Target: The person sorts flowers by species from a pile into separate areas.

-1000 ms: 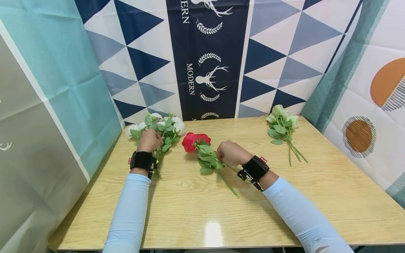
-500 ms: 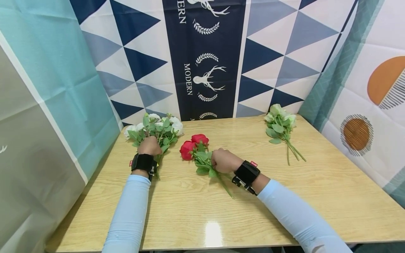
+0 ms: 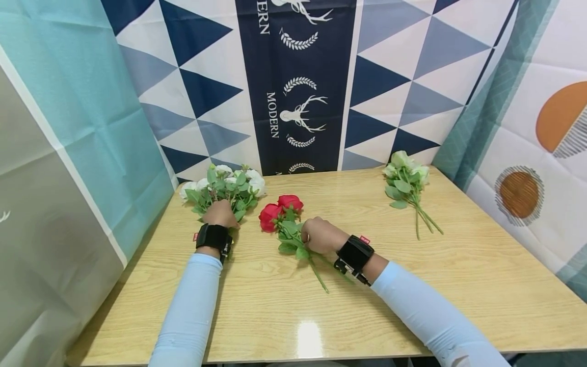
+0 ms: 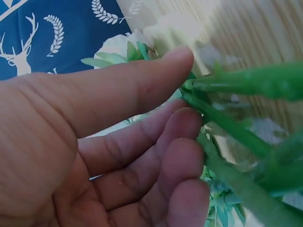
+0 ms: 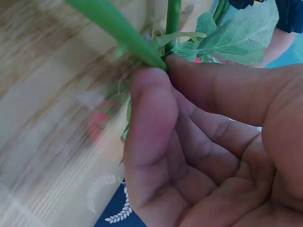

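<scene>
The head view hides the fingertips of both hands behind their backs; the wrist views show them. In the left wrist view, the thumb of the left hand [image 3: 221, 214] meets the curled fingers at a joint of green stems [image 4: 255, 80], pinching there, and the stems fan out beyond the fingertips. In the right wrist view, the right hand [image 3: 323, 235] pinches a thick green stem [image 5: 118, 28] between thumb and forefinger, its other fingers folded in, with a leaf [image 5: 244, 35] just past the thumb.

Only the head view shows both bunches whole enough to place. The white bunch [image 3: 229, 189] lies just ahead of the left hand, its blooms beyond the knuckles and its stems running back under the hand. The red bunch [image 3: 270, 218] lies between the hands, nearer the right one: two red blooms point ahead and to the left of the right hand, and the stem ends trail back toward the person. Well off to the right of the right hand, and farther ahead, a pale green bunch [image 3: 405, 178] rests untouched on the wooden table [image 3: 257, 311]. A black wristband [image 3: 355, 252] sits just behind the right hand.
</scene>
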The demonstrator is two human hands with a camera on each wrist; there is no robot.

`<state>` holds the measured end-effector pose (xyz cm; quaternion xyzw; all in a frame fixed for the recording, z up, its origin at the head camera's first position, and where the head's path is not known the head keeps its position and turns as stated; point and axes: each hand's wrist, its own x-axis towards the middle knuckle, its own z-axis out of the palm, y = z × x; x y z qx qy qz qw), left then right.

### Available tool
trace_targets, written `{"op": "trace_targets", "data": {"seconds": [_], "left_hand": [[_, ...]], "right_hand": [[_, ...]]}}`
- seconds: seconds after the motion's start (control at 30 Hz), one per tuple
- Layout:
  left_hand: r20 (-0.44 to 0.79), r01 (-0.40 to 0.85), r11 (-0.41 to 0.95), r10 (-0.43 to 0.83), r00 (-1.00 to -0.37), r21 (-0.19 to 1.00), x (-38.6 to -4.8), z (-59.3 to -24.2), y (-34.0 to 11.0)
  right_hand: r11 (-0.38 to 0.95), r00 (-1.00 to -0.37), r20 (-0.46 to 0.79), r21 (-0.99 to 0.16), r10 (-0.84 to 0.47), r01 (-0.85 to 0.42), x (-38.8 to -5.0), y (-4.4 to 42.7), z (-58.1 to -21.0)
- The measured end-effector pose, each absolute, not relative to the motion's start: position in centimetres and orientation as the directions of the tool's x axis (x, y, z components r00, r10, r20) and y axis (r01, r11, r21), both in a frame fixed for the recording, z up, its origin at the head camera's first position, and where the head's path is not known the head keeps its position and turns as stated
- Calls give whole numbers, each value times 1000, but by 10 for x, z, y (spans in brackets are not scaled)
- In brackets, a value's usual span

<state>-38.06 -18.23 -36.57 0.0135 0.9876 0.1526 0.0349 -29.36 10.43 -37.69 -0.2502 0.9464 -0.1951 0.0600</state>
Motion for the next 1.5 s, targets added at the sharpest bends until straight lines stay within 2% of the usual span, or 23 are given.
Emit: {"op": "trace_targets", "data": {"seconds": [0.6, 0.9, 1.13, 1.37, 1.5], "left_hand": [[-51, 10, 954, 26, -998, 301, -379, -369, -181], [-68, -2, 938, 23, -997, 347, -384, -368, -187], [-54, 20, 913, 45, -998, 407, -380, -357, -193], [-92, 17, 909, 61, -994, 416, -379, -346, -197], [-73, 18, 908, 53, -996, 419, -379, -341, -198]], "right_hand": [[774, -852, 17, -410, -523, -483, -294, 110, -369], [777, -863, 25, -421, -505, -468, -295, 113, -366], [759, -854, 27, -444, -519, -476, -296, 117, -361], [756, -852, 27, -446, -523, -478, -295, 121, -355], [755, -850, 32, -442, -525, -483, -294, 122, -354]]}}
